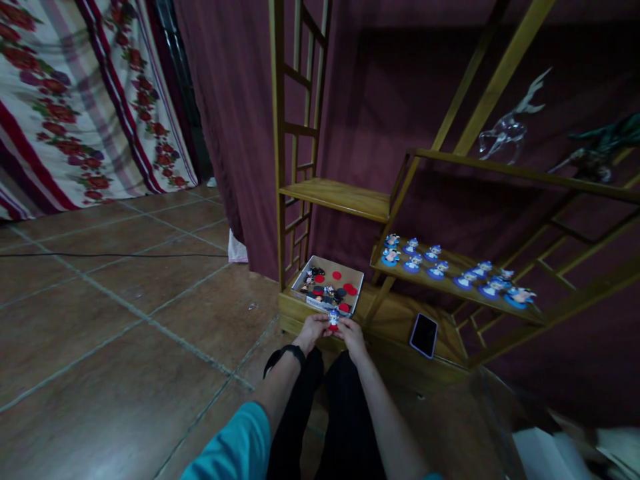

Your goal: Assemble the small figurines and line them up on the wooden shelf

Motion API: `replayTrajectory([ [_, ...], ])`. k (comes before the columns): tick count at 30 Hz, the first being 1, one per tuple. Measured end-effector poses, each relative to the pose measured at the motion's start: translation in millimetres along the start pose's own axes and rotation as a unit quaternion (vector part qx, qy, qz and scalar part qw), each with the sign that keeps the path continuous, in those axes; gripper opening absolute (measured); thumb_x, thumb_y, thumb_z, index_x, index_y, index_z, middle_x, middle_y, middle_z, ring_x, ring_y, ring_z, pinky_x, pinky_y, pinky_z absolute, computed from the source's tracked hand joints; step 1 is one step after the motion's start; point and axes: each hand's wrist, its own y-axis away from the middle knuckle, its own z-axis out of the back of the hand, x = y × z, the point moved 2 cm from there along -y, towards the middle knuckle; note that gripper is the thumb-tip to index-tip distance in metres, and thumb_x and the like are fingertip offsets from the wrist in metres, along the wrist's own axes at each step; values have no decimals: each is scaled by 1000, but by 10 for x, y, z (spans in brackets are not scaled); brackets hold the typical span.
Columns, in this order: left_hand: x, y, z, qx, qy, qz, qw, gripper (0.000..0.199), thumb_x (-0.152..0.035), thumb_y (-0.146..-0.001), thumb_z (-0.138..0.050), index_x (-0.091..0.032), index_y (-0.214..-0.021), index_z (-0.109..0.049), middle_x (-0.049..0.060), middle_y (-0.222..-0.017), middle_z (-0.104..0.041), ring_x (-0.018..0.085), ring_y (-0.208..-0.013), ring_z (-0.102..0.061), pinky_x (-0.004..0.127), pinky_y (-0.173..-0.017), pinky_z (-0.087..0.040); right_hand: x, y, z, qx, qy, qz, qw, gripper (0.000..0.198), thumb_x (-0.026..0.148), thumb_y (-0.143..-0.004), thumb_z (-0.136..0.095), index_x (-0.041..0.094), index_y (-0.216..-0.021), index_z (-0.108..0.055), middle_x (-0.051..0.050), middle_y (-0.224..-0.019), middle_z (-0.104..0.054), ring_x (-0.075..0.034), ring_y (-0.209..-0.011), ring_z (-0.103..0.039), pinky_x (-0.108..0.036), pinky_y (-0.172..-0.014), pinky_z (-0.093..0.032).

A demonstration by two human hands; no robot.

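Note:
Between my two hands is a small blue-and-white figurine (333, 317) on a red round base, held upright just in front of the box. My left hand (313, 329), below a black wristband, grips the base from the left with closed fingers. From the right, the fingers of my right hand (352, 335) close on the same base. Right behind them stands a shallow cardboard box (361, 283) with loose figurines (315, 273), red discs (350, 289) and dark discs on its bottom. The fingertips under the base are partly hidden.
Several figurines (413, 263) on blue and purple bases stand in rows on the wooden shelf (450, 288) at right. A dark-screened tablet or phone (424, 335) lies on the lower board. Above are a glass deer-like ornament (505, 133) and shelf posts (278, 147). A cable (115, 255) crosses the floor.

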Motion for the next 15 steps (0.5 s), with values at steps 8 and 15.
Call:
replayTrajectory([
  [8, -23, -6, -10, -8, 22, -7, 1000, 15, 0, -59, -68, -9, -70, -64, 4, -56, -63, 9, -45, -56, 20, -47, -47, 18, -23, -20, -9, -52, -23, 998, 30, 35, -56, -68, 15, -79, -63, -3, -71, -66, -18, -64, -64, -35, -64, -54],
  [15, -5, -20, 11, 10, 32, -13, 999, 14, -4, -60, -70, -11, -71, -64, 5, -61, -64, 11, -53, -60, 21, -54, -50, 59, -7, -18, 10, -60, -9, 998, 32, 31, -56, -68, 18, -84, -62, -4, -87, -67, -19, -77, -64, -34, -70, -52],
])
